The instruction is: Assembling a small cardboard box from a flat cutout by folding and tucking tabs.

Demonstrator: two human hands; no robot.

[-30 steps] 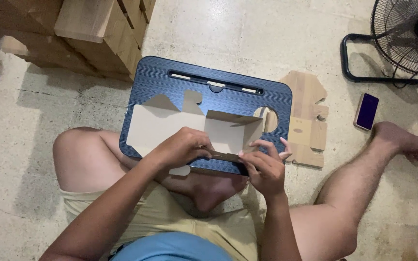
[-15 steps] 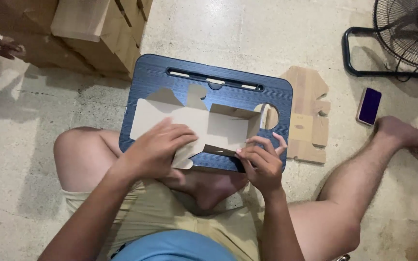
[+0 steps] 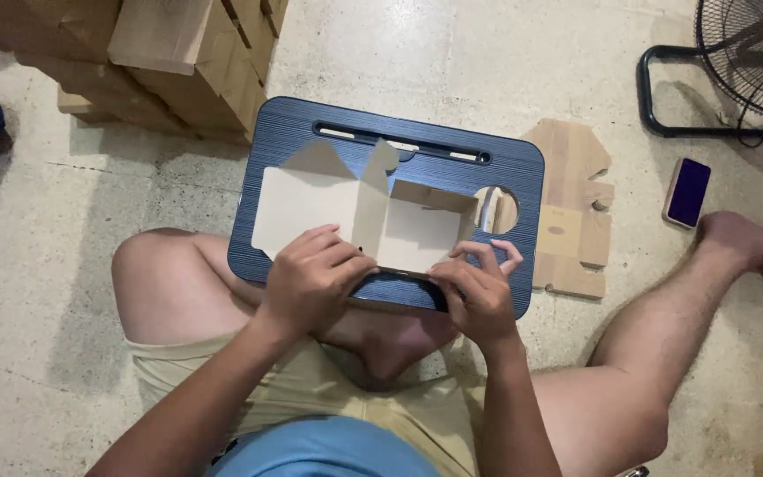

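Both hands work one die-cut cardboard box blank (image 3: 355, 212) lying on a dark blue lap desk (image 3: 523, 177) across the person's legs. Left hand (image 3: 311, 283) curls closed over the blank's near edge at a fold, pinning it flat to the desk for support. Right hand (image 3: 479, 287) pinches the near right flap, fingers bent. One more flat blank (image 3: 571, 212) lies right of the desk on the floor. Further right: one phone (image 3: 688, 192), one floor fan (image 3: 744, 62). Far left: one stack of cardboard bundles (image 3: 161, 62).

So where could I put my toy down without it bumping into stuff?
Bare floor lies left of the blue lap tray, below the stacked boxes. More shows between the flat cardboard and phone. The tray is crowded: cardboard box, left hand, right hand.
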